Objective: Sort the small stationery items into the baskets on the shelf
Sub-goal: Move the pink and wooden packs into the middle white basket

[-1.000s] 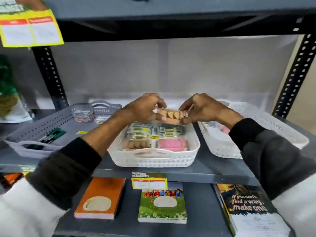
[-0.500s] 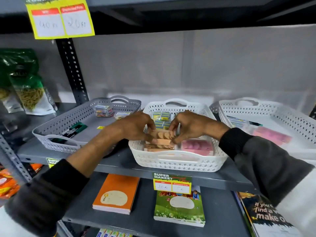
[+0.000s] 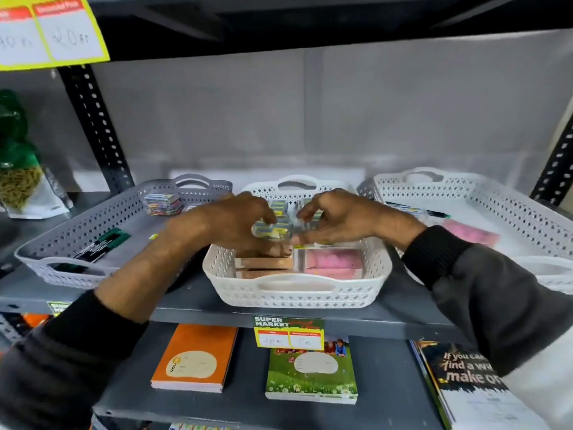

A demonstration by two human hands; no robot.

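Observation:
The middle white basket [image 3: 294, 290] sits on the grey shelf. At its front lie tan packs [image 3: 263, 263] on the left and a pink pack [image 3: 333, 262] on the right, with yellow-and-blue packets [image 3: 274, 228] behind them. My left hand [image 3: 229, 225] and my right hand [image 3: 341, 218] meet over the basket's middle. The fingers of both curl around one yellow-and-blue packet. My left thumb rests just above the tan packs. The hands hide the basket's back part.
A grey basket [image 3: 93, 225] on the left holds colourful packets [image 3: 162, 204] and green-black markers [image 3: 102, 243]. The right white basket [image 3: 527, 212] holds pens [image 3: 415, 209] and a pink pack [image 3: 471, 234]. Notebooks [image 3: 195, 358] lie on the shelf below. A black upright [image 3: 96, 125] stands at the left.
The tan pack held in both hands went down into the basket's front left and was let go. Both hands then moved back onto the yellow-and-blue packets.

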